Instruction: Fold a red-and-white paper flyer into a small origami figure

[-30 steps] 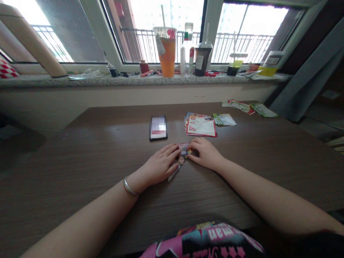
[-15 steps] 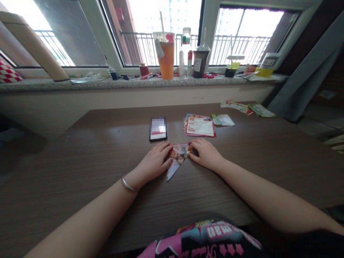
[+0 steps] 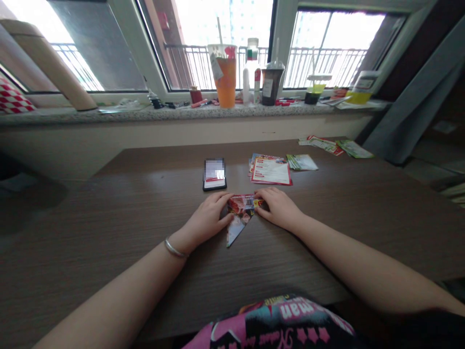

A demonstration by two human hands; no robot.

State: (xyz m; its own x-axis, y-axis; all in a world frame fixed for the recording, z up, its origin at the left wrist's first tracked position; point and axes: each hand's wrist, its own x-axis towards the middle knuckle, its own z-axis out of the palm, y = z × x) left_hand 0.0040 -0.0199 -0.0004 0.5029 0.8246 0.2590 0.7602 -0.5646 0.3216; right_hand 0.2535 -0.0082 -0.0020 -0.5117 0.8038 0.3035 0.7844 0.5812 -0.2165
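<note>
A colourful printed leaflet, folded into a downward-pointing triangle, lies on the brown wooden table. My left hand rests on its left edge with fingers curled down onto the paper. On the paper's upper right corner my right hand presses with bent fingers. Both hands pin the folded paper flat. A silver bangle circles my left wrist.
A black phone lies just beyond my hands. A stack of red leaflets and more flyers lie further right. The stone windowsill carries an orange cup, bottles and small items. A grey curtain hangs right.
My left hand has slid left off the paper's middle, uncovering more of the folded triangle. My right hand has stayed at the upper right corner. The view shifted slightly.
</note>
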